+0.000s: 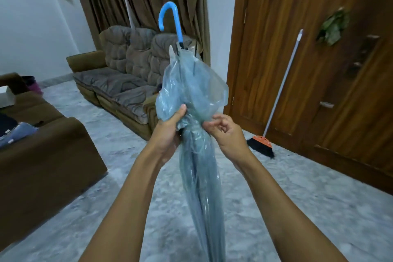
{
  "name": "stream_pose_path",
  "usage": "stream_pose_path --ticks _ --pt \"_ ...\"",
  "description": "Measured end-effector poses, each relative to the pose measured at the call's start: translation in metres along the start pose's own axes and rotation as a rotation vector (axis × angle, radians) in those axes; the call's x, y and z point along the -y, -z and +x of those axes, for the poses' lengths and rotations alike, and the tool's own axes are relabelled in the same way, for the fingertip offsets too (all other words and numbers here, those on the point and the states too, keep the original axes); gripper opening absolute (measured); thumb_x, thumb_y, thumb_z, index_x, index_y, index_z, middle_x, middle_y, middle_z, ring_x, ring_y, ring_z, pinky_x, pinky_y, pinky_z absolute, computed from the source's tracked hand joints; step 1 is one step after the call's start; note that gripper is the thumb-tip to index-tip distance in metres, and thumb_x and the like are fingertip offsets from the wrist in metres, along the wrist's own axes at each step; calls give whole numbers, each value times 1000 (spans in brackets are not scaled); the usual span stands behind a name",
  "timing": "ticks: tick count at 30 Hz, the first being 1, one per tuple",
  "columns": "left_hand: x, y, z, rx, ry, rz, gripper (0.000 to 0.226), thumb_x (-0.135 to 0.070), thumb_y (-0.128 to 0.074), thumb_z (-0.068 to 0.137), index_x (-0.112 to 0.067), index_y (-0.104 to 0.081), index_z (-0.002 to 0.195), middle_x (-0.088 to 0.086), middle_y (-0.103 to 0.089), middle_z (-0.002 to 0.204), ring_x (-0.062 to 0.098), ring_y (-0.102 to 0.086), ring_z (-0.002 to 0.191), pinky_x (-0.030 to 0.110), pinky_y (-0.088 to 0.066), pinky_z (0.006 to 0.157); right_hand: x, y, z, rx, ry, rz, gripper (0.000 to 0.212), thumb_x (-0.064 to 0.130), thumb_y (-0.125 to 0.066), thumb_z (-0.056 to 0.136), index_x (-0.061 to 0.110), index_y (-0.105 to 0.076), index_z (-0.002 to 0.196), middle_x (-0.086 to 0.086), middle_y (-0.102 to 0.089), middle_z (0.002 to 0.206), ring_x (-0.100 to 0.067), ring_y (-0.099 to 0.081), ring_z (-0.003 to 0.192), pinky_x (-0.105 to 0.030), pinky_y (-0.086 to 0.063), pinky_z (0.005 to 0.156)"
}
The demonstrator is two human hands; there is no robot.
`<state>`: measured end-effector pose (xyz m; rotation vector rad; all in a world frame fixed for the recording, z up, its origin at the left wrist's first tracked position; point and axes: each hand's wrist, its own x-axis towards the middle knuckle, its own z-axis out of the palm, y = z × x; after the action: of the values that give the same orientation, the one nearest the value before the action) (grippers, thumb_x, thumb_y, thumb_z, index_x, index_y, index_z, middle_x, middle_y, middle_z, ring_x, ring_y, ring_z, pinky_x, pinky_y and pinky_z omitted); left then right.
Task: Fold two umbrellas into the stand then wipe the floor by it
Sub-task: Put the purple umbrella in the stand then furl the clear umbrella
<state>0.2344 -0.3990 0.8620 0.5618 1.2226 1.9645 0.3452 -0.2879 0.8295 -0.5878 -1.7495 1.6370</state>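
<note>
Umbrella (200, 176) sits centre frame, held up in the air in front of the person. Long axis near vertical, leaning slightly: blue crook handle (170, 19) at upper centre, tip end running down out of the bottom edge. The lower half of the canopy is gathered slim. The upper half, above the hands, balloons loose and is not yet wrapped. Left hand (170, 132) grips the bundle at mid length from the frame's left side, thumb laid up along the plastic, the other fingers hidden behind it. Right hand (227, 134) is at the same height on the frame's right side, fingers curled, thumb and forefinger tips closed on a fold of canopy right at the waist. Whether that fold is the tie strap I cannot tell. Judgement: the fold in hand is the wrap. The loose cloth lies above and away from both sets of fingers, toward the handle, so the right hand, free of the weight, is the one placed to gather round the shaft while the left steadies it. No stand and no second umbrella in view. Broom (282, 89) leans on the wooden door (297, 49) at right. Sofa (119, 78) behind, left of centre. Pale floor (297, 198) below.
</note>
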Motion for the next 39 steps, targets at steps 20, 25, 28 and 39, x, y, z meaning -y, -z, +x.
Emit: stream_pose_path --ticks 20,25,28,39 --pt "97 -273 147 39 -38 398 23 -17 -55 99 -5 -68 84 6 -66 62 16 -60 55 25 -53 53 -10 302 56 -179 -71 13 23 11 -66 94 10 -48 80 -2 -64 69 -11 -64 63 -27 -53 55" --pt "127 -311 153 495 -32 417 28 -23 -55 99 -21 -62 126 -8 -70 112 7 -63 103 30 -52 91 -17 346 64 -246 -84 -50 18 14 -67 94 5 -54 86 -11 -67 78 -26 -69 73 -47 -58 72" --pt "146 -328 154 524 -124 737 63 -45 -72 83 -43 -43 139 -10 -56 131 10 -55 123 36 -45 106 -21 368 71 -318 -4 -162 13 14 -67 94 5 -58 90 6 -65 69 0 -63 60 -24 -51 59" --pt "183 -370 200 55 -568 946 39 -39 -60 93 -20 -62 128 -1 -46 119 14 -54 108 27 -50 87 -15 396 100 -343 20 -431 19 28 -71 91 19 -60 79 11 -65 78 8 -61 70 -15 -48 65"
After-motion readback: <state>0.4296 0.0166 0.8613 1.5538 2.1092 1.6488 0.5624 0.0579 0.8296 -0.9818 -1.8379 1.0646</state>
